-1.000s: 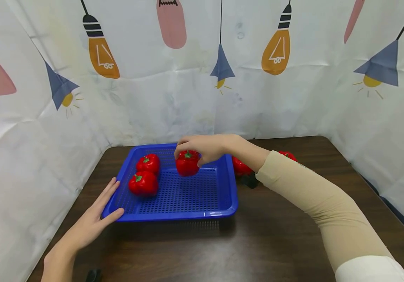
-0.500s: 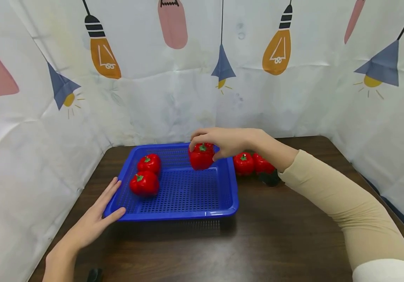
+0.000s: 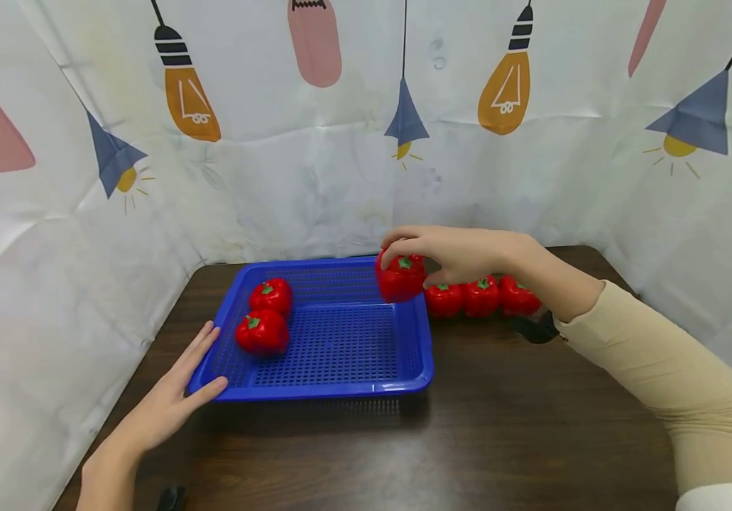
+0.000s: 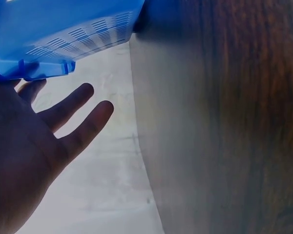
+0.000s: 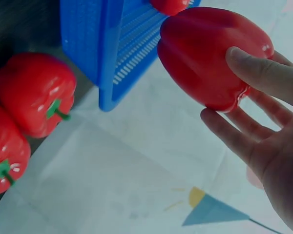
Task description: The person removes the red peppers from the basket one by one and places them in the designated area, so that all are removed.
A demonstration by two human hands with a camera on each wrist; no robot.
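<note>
White printed cloth (image 3: 314,191) walls in a dark table (image 3: 500,426). Toward the table's far left corner sits a blue basket (image 3: 334,389), with two red peppers (image 3: 263,333) lying against each other in its left part. The left hand (image 3: 164,401) is spread, its fingers at the basket's left rim. Thumb and fingers of the right hand (image 3: 451,252) grip a third pepper (image 3: 400,282), raised near the basket's far right corner. Three more peppers (image 3: 482,298) stand in a row along the table's far edge, just right of the basket. A loosened grip could let the glossy pepper slip; carried too low, it might clip the rim or knock the row. Pressure from the left hand could shift the basket into them.
</note>
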